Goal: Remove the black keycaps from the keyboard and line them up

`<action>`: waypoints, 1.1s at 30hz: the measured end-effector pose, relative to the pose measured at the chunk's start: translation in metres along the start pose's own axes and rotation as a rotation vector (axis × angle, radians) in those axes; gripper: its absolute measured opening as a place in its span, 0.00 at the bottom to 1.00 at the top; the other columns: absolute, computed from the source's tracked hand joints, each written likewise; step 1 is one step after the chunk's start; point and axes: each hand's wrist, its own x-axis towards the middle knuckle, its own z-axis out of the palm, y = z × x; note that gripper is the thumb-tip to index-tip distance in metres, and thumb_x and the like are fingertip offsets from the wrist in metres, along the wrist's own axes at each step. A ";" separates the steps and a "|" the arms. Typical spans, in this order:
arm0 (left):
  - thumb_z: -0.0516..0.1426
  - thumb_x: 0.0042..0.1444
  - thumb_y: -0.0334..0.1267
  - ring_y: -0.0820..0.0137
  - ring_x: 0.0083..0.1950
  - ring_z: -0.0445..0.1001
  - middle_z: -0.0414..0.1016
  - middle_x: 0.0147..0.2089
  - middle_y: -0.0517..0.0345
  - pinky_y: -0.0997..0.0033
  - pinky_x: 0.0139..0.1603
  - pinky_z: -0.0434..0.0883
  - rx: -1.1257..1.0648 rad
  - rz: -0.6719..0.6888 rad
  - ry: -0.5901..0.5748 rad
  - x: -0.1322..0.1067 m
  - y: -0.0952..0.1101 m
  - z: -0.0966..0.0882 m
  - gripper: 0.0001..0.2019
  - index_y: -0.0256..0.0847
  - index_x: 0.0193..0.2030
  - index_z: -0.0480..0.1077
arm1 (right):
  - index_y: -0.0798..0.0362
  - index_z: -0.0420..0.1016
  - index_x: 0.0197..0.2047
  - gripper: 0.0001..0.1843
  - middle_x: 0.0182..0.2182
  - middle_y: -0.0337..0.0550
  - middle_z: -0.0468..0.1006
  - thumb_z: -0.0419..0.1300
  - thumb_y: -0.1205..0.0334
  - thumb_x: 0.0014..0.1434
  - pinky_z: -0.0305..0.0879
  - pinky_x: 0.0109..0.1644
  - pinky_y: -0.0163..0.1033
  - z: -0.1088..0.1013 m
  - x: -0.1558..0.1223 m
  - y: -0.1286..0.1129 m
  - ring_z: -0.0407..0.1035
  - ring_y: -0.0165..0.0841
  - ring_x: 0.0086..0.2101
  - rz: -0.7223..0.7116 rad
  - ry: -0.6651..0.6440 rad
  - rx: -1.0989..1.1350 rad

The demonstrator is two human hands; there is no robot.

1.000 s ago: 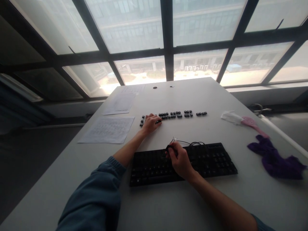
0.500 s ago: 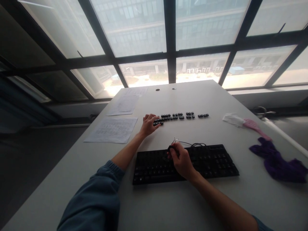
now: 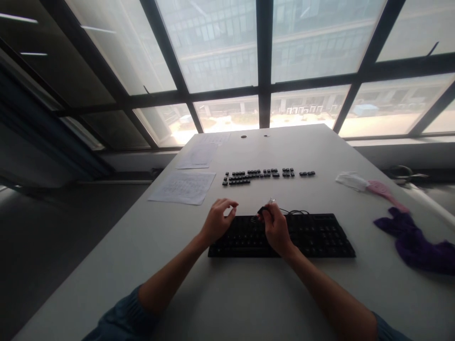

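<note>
A black keyboard (image 3: 320,237) lies on the white desk, some of it hidden behind my hands. Over its left end is my left hand (image 3: 217,221), thumb and forefinger apart with a gap between them and nothing visible inside. My right hand (image 3: 276,229) is closed around a small keycap puller (image 3: 263,209) with a black body and thin wire ends, held above the middle of the keyboard. Beyond the keyboard, loose black keycaps (image 3: 240,182) stand in short rows across the desk.
Written paper sheets (image 3: 181,187) lie at the left of the desk. On the right are a white cloth-like item (image 3: 351,181), a pink item (image 3: 380,188) and a purple cloth (image 3: 419,248). The keyboard's cable (image 3: 295,212) curls behind it. Large windows stand beyond the desk.
My left hand has drawn back from the left end of the keycap rows to the keyboard's left end. My right hand still holds the puller over the keyboard. The view has shifted slightly.
</note>
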 end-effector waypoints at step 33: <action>0.60 0.58 0.37 0.60 0.48 0.73 0.78 0.44 0.53 0.59 0.53 0.69 -0.016 0.078 -0.273 -0.028 0.034 0.019 0.10 0.46 0.47 0.74 | 0.50 0.69 0.39 0.09 0.33 0.42 0.75 0.49 0.66 0.67 0.62 0.39 0.37 -0.013 -0.009 -0.004 0.68 0.35 0.33 -0.268 -0.357 -0.332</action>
